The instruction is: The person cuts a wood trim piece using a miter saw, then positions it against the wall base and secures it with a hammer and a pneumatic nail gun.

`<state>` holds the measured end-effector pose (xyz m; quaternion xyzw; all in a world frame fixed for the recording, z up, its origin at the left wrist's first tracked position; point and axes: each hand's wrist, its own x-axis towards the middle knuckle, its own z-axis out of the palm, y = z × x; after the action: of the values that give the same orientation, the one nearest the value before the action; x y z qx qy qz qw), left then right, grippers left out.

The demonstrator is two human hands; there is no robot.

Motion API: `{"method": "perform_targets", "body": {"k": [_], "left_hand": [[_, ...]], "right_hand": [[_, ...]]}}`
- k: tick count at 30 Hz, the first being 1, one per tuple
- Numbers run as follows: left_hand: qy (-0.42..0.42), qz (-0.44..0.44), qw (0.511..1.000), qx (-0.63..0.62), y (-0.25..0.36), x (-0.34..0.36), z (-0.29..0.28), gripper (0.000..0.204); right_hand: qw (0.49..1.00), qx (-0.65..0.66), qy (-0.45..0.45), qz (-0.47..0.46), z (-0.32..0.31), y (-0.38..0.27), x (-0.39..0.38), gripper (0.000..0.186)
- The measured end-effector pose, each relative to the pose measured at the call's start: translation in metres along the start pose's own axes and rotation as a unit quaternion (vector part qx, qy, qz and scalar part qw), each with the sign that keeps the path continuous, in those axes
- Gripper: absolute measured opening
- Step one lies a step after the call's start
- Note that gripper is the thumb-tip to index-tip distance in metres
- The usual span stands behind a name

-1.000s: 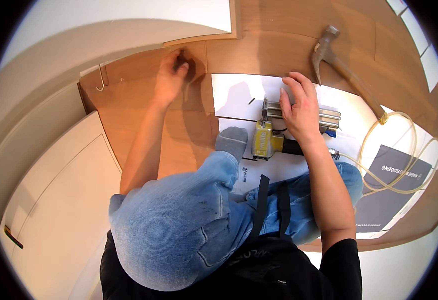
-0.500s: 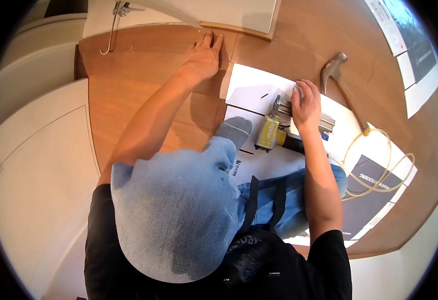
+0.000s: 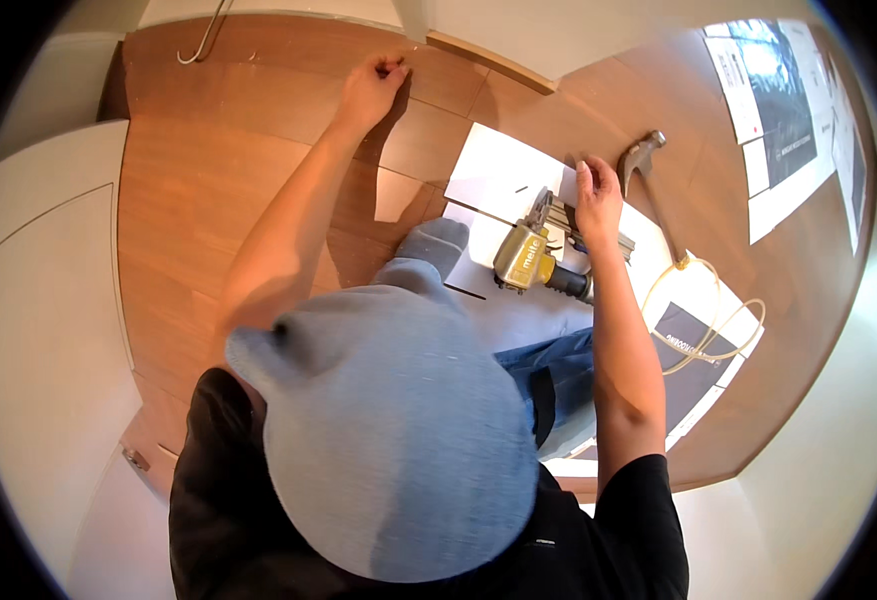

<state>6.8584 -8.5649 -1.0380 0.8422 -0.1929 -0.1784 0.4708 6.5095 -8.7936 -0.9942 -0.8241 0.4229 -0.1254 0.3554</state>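
My left hand (image 3: 373, 92) is low over the wooden floor (image 3: 248, 180), near the far wall. Its fingers are curled in with the tips together, and whatever they may hold is hidden. Beside a yellow and black nail gun (image 3: 524, 256) is my right hand (image 3: 599, 203), its fingers loosely bent and apart, with no grip on the tool visible. The nail gun lies on its side on white cardboard (image 3: 493, 165), partly covered by my right hand and forearm. Just beyond that hand rests a claw hammer (image 3: 641, 158) with a wooden handle.
A pale air hose (image 3: 748, 335) loops over the cardboard at right. A bent metal bar (image 3: 201, 42) lies at the far left. White panels (image 3: 43, 270) line the left side. More printed cardboard (image 3: 788, 170) covers floor at far right. Light blue cloth (image 3: 388, 430) hides the near middle.
My left hand has lifted off the floor by the wall, moved slightly left, and its spread fingers have curled in. My right hand stays beside the nail gun. The whole view has shifted.
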Motion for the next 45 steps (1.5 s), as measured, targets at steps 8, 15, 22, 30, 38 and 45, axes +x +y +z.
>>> {"method": "perform_targets", "body": {"k": [8,15,22,30,38,45], "left_hand": [[0.042,0.097,0.983,0.149,0.034,0.038,0.011,0.051],[-0.012,0.170,0.974,0.150,0.017,0.058,0.003,0.082],[-0.012,0.255,0.964,0.082,0.021,0.061,0.009,0.078],[0.011,0.234,0.969,0.082,0.028,0.062,0.013,0.081],[0.030,0.204,0.974,0.098,0.038,0.058,0.016,0.083],[-0.054,0.105,0.993,-0.024,0.049,0.052,0.009,0.084]], "right_hand": [[0.998,-0.033,-0.037,0.034,0.028,-0.049,0.055,0.066],[0.997,0.058,-0.058,0.015,0.065,-0.071,0.086,0.071],[0.999,-0.019,0.022,0.022,0.073,-0.079,0.102,0.056],[0.999,-0.001,0.042,0.027,0.082,-0.091,0.104,0.062],[0.997,0.049,0.058,0.007,0.095,-0.091,0.108,0.061],[0.989,0.085,0.120,-0.026,0.115,-0.074,0.100,0.056]]}}
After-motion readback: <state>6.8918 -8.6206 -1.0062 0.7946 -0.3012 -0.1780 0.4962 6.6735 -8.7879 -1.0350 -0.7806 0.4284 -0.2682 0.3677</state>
